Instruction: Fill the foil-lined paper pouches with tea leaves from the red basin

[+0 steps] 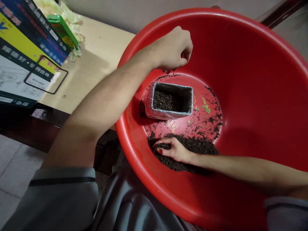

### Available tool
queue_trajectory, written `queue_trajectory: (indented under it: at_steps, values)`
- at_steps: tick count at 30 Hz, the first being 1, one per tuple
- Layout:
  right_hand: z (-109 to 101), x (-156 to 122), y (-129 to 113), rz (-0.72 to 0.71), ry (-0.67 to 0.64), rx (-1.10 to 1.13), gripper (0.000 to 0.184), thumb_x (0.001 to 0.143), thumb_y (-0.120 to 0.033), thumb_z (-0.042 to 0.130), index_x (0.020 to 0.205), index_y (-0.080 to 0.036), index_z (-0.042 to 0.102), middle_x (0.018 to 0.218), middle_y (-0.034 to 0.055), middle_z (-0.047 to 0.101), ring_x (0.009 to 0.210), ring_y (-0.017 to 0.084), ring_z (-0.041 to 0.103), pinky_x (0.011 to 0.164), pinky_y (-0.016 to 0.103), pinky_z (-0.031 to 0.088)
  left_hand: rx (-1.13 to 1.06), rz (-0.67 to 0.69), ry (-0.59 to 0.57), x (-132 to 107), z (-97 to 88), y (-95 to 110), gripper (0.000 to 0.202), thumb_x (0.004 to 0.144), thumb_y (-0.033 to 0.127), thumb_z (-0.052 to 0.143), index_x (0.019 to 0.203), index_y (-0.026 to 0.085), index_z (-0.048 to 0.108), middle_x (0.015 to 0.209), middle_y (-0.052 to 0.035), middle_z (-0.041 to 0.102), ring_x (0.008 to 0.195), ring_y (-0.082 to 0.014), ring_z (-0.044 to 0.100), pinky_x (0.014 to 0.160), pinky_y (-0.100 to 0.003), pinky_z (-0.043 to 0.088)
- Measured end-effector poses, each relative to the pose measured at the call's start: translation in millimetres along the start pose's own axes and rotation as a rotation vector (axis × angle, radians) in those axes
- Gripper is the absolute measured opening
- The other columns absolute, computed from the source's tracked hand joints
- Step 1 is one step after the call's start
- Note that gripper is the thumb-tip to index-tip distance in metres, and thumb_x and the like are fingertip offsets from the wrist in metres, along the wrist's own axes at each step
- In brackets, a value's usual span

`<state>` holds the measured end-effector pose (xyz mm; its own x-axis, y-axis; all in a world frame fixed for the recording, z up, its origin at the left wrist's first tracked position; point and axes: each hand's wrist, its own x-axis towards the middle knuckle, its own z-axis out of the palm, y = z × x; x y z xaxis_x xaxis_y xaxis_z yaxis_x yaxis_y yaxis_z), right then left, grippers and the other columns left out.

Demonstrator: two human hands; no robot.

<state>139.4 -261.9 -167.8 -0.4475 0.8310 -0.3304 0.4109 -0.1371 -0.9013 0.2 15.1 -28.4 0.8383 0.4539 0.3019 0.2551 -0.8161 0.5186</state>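
Dark shiny cloth (130, 202) covers the lap nearest, with a grey sleeve (60, 199) to its left, and the near rim of the red tub (154, 192) rises just beyond it. Past that rim, a heap of dark dry flakes (194, 144) lies against the tub's near wall. The right hand (176, 150) is sunk in its left end, thumb and fingers apart with flakes between them. Farther in, a lined rectangular container (172, 113) stands upright on the tub floor, partly filled with flakes, mostly at its left; stray flakes and yellow-green marks lie right of it. Over its far side hangs the left hand (176, 48), fingers curled; whether they pinch anything cannot be told. The left forearm crosses the tub's left rim, hiding part of it and of the pale bench (96, 41). On that bench, far left, are a printed carton (26, 61), a thin black loop (54, 93), a green packet (63, 30) and pale ruffled flowers (69, 16), before a grey wall (113, 12).
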Motion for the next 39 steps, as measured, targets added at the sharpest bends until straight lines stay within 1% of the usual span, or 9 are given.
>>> queue_trajectory:
  at_steps: [12,15,20,23,26,30,33,36,39]
  values:
    - [-19.0,7.7,-4.3,0.086,-0.060,-0.055,0.042,0.089,-0.052,0.067,0.104,-0.014,0.079,0.089,0.0067,0.078,0.074,0.019,0.070,0.069,0.031,0.060,-0.022,-0.026,-0.018,-6.6,-3.1,-1.9,0.030,0.077,-0.002,0.053,0.086,0.008,0.080,0.058,-0.0028,0.062,0.048,-0.0140,0.060,0.051,-0.029,0.048]
    - [-21.0,4.7,-7.3,-0.090,-0.106,-0.240,0.039,0.096,-0.049,0.062,0.109,-0.016,0.078,0.097,0.0097,0.077,0.086,0.021,0.072,0.083,0.036,0.060,-0.015,-0.052,-0.031,-7.9,-3.6,-0.3,0.032,0.077,-0.003,0.051,0.090,0.005,0.079,0.061,-0.0042,0.062,0.051,-0.0160,0.063,0.054,-0.032,0.051]
    - [-51.1,-10.5,-25.2,-0.364,-0.429,-0.594,0.043,0.098,-0.048,0.064,0.130,-0.022,0.073,0.140,0.0173,0.061,0.130,0.033,0.059,0.116,0.057,0.044,0.022,-0.090,-0.109,-2.5,-2.1,-5.6,0.037,0.076,0.001,0.049,0.097,0.006,0.078,0.068,-0.0047,0.065,0.067,-0.0219,0.072,0.065,-0.036,0.055]
    - [-67.7,-24.5,-30.3,-0.354,-0.490,-0.710,0.070,0.090,-0.039,0.074,0.155,-0.025,0.052,0.167,0.0184,0.033,0.153,0.042,0.035,0.124,0.068,0.026,0.020,-0.119,-0.140,4.0,0.7,-16.8,0.038,0.079,0.011,0.049,0.102,0.013,0.079,0.069,-0.0017,0.065,0.075,-0.0215,0.074,0.069,-0.035,0.053]
    - [-65.1,-28.4,-25.2,-0.369,-0.567,-0.793,0.106,0.075,-0.026,0.085,0.166,-0.029,0.031,0.176,0.0169,0.010,0.159,0.047,0.014,0.124,0.074,0.014,-0.015,-0.131,-0.157,8.6,3.4,-27.1,0.036,0.081,0.018,0.049,0.102,0.013,0.078,0.070,-0.0001,0.066,0.073,-0.0194,0.073,0.068,-0.034,0.052]
    - [-41.9,-10.4,-11.8,-0.449,-0.632,-0.835,0.131,0.062,-0.023,0.091,0.169,-0.018,0.016,0.174,0.0249,0.008,0.160,0.048,0.010,0.125,0.072,0.013,-0.031,-0.126,-0.159,7.0,4.0,-28.8,0.035,0.082,0.018,0.049,0.102,0.016,0.078,0.071,-0.0005,0.067,0.074,-0.0215,0.075,0.062,-0.033,0.052]
    - [-29.0,3.9,-8.7,-0.464,-0.615,-0.904,0.119,0.067,-0.020,0.085,0.166,-0.008,0.021,0.168,0.0307,0.023,0.157,0.047,0.022,0.122,0.066,0.028,0.007,-0.075,-0.116,1.2,2.1,-17.7,0.034,0.079,0.007,0.051,0.098,0.012,0.079,0.067,-0.0020,0.066,0.068,-0.0236,0.075,0.060,-0.035,0.056]
    - [-25.5,8.0,-12.3,-0.431,-0.600,-0.965,0.084,0.076,-0.017,0.076,0.153,-0.005,0.044,0.152,0.0297,0.049,0.141,0.044,0.047,0.112,0.059,0.045,0.016,-0.056,-0.087,-3.0,0.3,-4.4,0.033,0.078,-0.003,0.053,0.093,0.006,0.080,0.062,-0.0028,0.063,0.058,-0.0232,0.072,0.056,-0.037,0.059]
    - [-28.3,7.2,-15.4,-0.419,-0.600,-0.989,0.060,0.081,-0.018,0.073,0.139,-0.007,0.059,0.137,0.0257,0.060,0.124,0.040,0.059,0.102,0.054,0.053,0.016,-0.074,-0.087,-3.2,-0.3,-0.7,0.031,0.080,-0.005,0.055,0.093,0.005,0.081,0.060,-0.0030,0.063,0.053,-0.0218,0.069,0.054,-0.038,0.060]
